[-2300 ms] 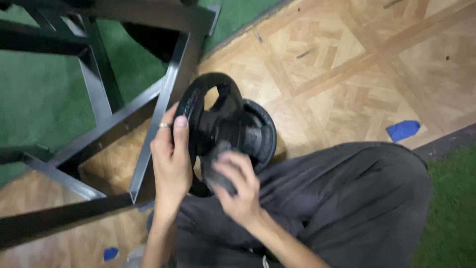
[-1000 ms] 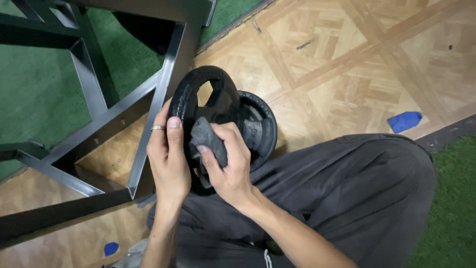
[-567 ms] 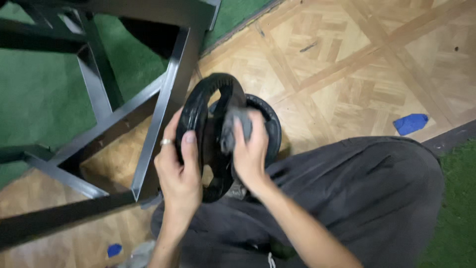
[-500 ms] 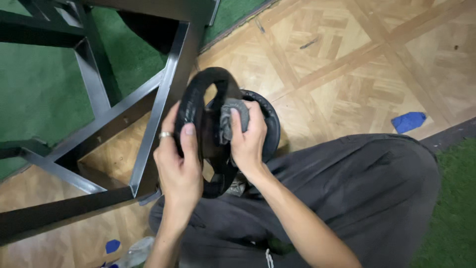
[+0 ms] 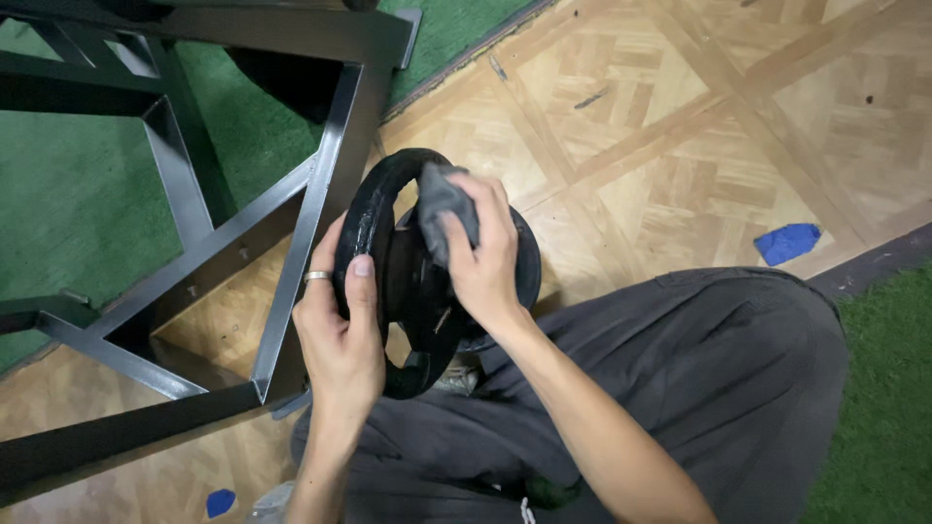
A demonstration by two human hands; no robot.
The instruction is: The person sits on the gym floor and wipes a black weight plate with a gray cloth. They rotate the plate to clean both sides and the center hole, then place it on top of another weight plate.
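Black iron weight plate [image 5: 408, 320] held upright on edge over the person's lap, just beside the black steel frame [image 5: 311, 213]; second plate [image 5: 519, 267] directly behind it; left hand [image 5: 340, 335] grip clamped on the plate's rim, thumb on the near face, ring on one finger; right hand [image 5: 481, 257] grip pinching a grey cloth [image 5: 442, 199] against the plate's upper part; parquet floor [image 5: 680, 126] underneath, blue scrap [image 5: 786, 243] well apart to the right.

Wood parquet floor [image 5: 680, 146], green turf [image 5: 87, 184] — black metal frame [image 5: 291, 233], blue scraps [image 5: 788, 243]
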